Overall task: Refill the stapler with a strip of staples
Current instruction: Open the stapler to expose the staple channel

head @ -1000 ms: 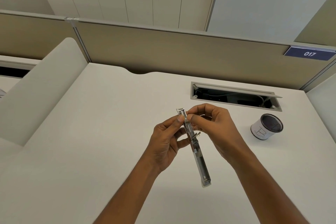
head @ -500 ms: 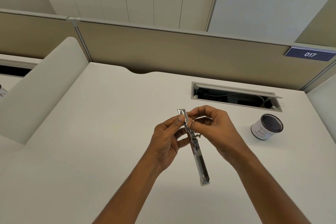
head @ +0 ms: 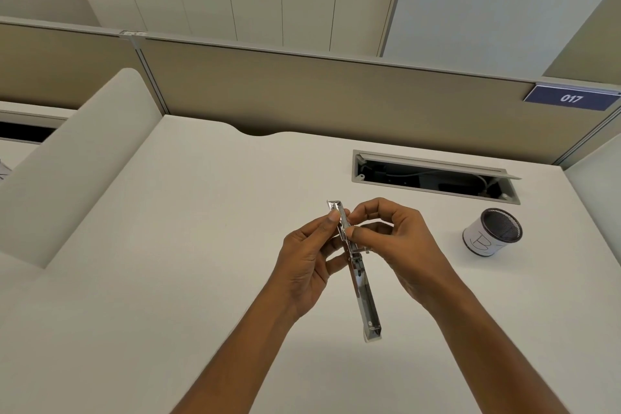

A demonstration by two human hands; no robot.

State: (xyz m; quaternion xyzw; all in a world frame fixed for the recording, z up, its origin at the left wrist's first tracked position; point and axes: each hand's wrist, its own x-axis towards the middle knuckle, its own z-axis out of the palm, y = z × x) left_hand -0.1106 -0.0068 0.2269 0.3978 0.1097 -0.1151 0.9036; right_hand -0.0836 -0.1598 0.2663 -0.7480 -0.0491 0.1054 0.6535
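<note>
A silver metal stapler [head: 364, 299] is swung fully open into one long straight piece and held in the air above the white desk [head: 168, 262]. My left hand [head: 307, 262] grips its upper half from the left, thumb pressed on the channel. From the right, my right hand [head: 393, 239] pinches that same upper half with thumb and forefinger. The lower half hangs free toward me. A staple strip, if any, is hidden under the fingertips.
A white cup with a dark mesh inside [head: 492, 232] stands to the right of my hands. An open cable hatch [head: 433, 176] sits in the desk behind them. A beige partition [head: 336, 94] closes the far edge, and a white divider [head: 77, 158] stands at left.
The stapler and both hands have stayed nearly in place. My right fingertips have shifted slightly along the stapler's upper half.
</note>
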